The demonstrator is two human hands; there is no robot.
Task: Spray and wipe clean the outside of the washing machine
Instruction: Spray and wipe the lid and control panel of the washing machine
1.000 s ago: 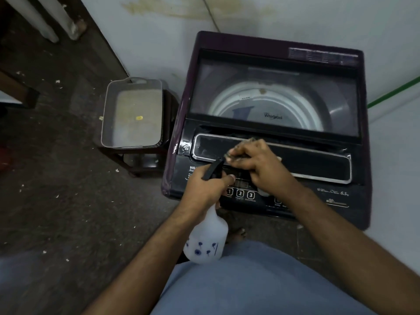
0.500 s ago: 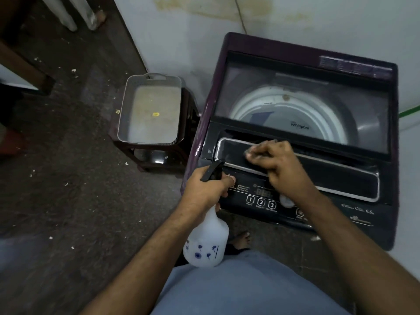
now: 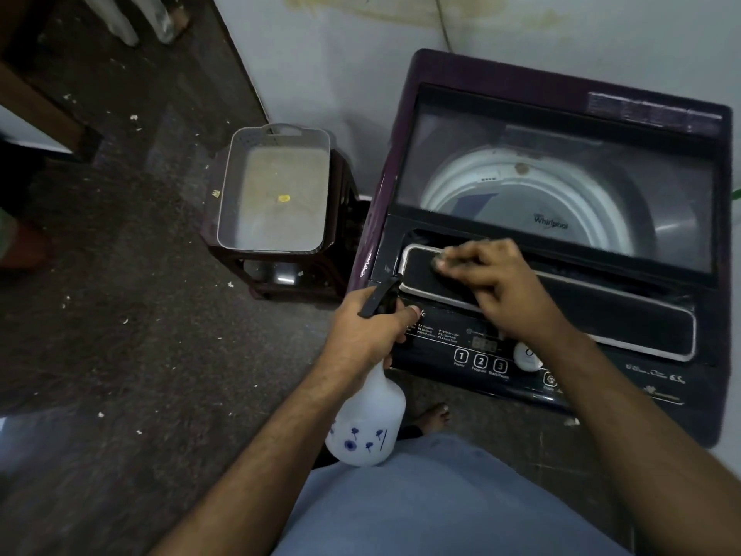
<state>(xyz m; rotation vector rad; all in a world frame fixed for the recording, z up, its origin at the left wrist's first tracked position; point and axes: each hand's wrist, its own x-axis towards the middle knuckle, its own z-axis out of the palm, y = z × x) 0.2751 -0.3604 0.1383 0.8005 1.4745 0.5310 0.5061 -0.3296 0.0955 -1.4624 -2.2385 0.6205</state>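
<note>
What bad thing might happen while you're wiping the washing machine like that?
The spray bottle in the left hand hangs right over the buttons, so drips or a bump might wet or press them. The right hand rubs beside the lid and could nudge it.

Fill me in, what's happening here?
A person is cleaning the top of a washer. The left hand grips a spray bottle, held low by the washer's front corner. The right hand presses a small cloth, mostly hidden under the fingers, against the black strip behind the control panel. A basket sits on a stool beside the washer.
</note>
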